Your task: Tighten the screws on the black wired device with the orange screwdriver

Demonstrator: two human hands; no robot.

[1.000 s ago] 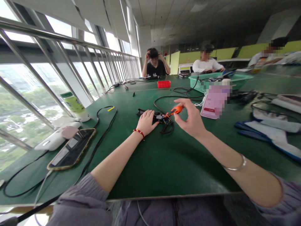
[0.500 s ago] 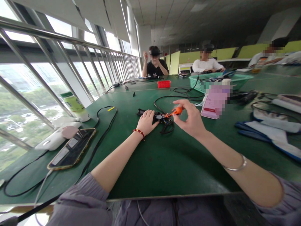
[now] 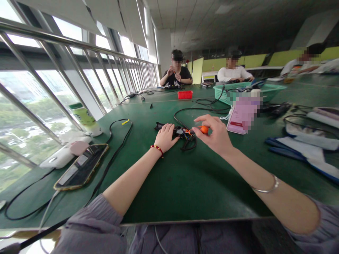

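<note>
My left hand [image 3: 166, 137] lies over a long black device [image 3: 159, 126] on the table and holds it down, its fingers close together. The opened part of the device, with grey pieces and small wires [image 3: 181, 132], shows to the right of my thumb. My right hand [image 3: 214, 134] grips a screwdriver with an orange handle [image 3: 204, 129] between thumb and fingers. Its shaft points left, nearly level, toward the opened part; the tip is too small to make out. A black cable [image 3: 191, 144] loops beside the device.
A pink phone [image 3: 238, 118] leans on a green basket [image 3: 221, 94] to the right, near blue-and-white gloves [image 3: 304, 151]. Farther back stands a red tray [image 3: 185, 95]. On the left are a dark phone [image 3: 81, 167], a cup [image 3: 86, 120] and cables. Several people sit beyond.
The orange handle has swung down and to the right, so the screwdriver lies more level. My right fingers have shifted around it. My left hand stays put. The person opposite has lowered a raised hand.
</note>
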